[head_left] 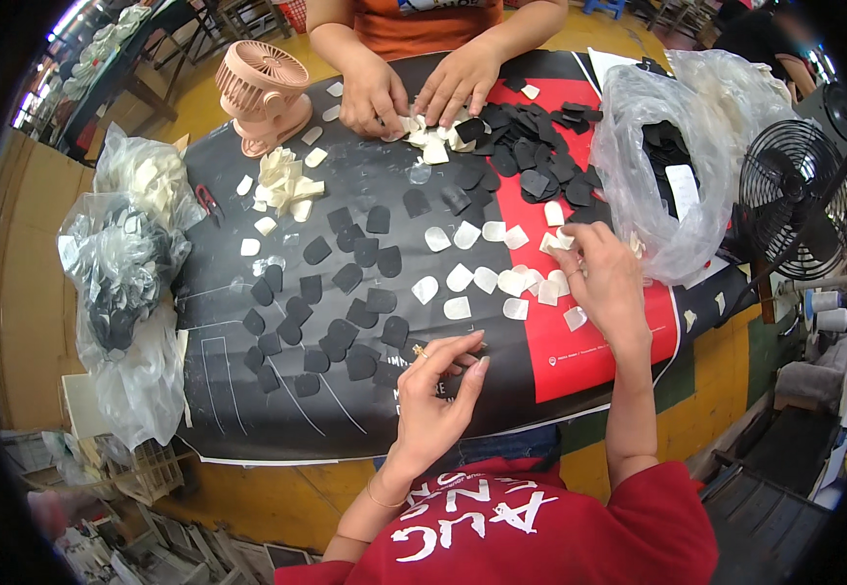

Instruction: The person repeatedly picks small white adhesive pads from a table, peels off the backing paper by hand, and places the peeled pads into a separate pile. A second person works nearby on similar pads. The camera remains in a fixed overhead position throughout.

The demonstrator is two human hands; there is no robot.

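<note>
Low over the near side of the table is my left hand (438, 395), its fingers apart and half bent, with nothing visible in them. Several arch-shaped black pieces (360, 363) lie spread just beyond it and to its left. Farther right, the fingertips of my right hand (604, 278) pinch a small cream piece (564, 238). Loose cream pieces (485, 280) of the same rounded shape lie in rough rows left of that hand, some overlapping. A pile of black pieces (536, 146) sits beyond it on the red band.
Across the table, another person's hands (443, 93) handle cream pieces. A pink fan (265, 93) stands far left, near a cream heap (287, 185) and red-handled snips (209, 205). Plastic bags of pieces lie at the left (116, 302) and right (628, 210). A black fan (796, 185) stands at right.
</note>
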